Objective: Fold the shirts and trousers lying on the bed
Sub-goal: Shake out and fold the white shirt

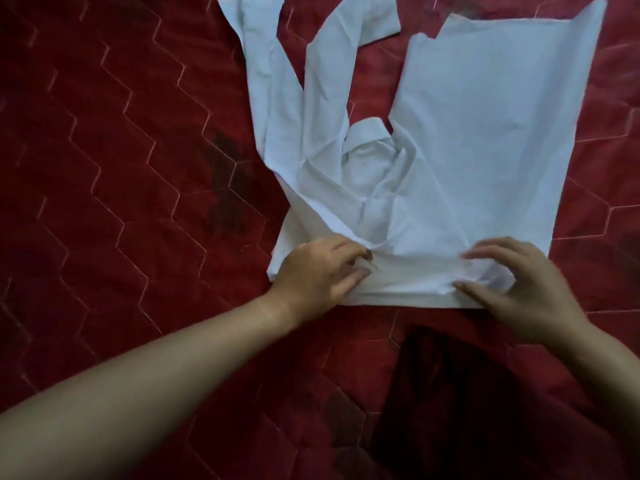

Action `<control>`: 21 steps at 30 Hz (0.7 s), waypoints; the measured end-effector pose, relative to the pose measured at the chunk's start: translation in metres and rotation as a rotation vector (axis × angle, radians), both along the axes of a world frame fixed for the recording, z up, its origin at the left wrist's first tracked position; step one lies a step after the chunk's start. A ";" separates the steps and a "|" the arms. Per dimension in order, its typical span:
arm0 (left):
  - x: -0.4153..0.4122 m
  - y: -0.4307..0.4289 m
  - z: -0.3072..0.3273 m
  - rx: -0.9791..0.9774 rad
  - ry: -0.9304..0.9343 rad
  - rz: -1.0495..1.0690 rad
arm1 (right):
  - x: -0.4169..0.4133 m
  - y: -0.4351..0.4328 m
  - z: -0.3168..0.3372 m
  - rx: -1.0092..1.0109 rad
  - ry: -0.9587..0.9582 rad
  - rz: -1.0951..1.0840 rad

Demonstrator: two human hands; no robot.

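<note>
A white long-sleeved shirt [485,133] lies on the red quilted bed cover [121,168]. Its body is folded into a long panel at the right, and its sleeves trail up to the left. The crumpled collar sits near the middle. My left hand [318,271] presses on the near left part of the shirt, fingers curled into the cloth. My right hand [519,282] rests on the near right part, thumb and fingers pinching a small ridge of fabric at the near hem.
A dark maroon garment or fold [467,393] lies on the cover just below the shirt, near my right forearm. A dark stain or shadow [225,174] marks the cover left of the shirt. Red cover stretches to the left.
</note>
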State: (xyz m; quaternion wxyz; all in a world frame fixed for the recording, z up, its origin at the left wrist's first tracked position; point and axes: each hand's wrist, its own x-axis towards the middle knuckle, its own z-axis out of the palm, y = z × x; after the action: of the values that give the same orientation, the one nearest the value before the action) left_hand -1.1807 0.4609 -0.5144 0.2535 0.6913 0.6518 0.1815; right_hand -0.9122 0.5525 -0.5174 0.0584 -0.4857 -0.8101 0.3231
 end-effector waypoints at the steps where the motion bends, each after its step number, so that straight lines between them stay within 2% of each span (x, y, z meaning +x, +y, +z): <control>1: -0.001 0.005 0.002 0.103 0.008 0.082 | -0.007 0.006 0.005 0.015 0.047 0.020; 3: -0.007 0.025 0.005 0.222 0.056 0.264 | -0.037 0.021 0.009 0.090 0.158 -0.001; 6: -0.018 0.063 0.002 0.136 0.108 0.357 | -0.091 0.038 0.000 0.088 0.224 -0.080; 10: -0.038 0.083 -0.018 -0.235 0.298 0.295 | -0.106 0.043 -0.026 0.018 -0.090 0.006; 16: -0.056 0.017 -0.021 -0.180 0.267 0.378 | -0.042 0.014 -0.019 0.038 -0.264 0.072; 18: -0.056 -0.008 -0.019 -0.207 0.231 0.396 | -0.041 0.011 -0.010 0.012 -0.245 -0.006; 21: -0.056 -0.031 -0.018 -0.223 0.214 0.447 | -0.079 0.020 -0.001 0.153 -0.052 -0.105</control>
State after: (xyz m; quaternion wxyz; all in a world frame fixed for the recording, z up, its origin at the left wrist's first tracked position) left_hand -1.2363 0.4299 -0.5326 0.2114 0.5135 0.8272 0.0863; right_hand -0.9912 0.5720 -0.5181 0.0911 -0.5301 -0.8070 0.2438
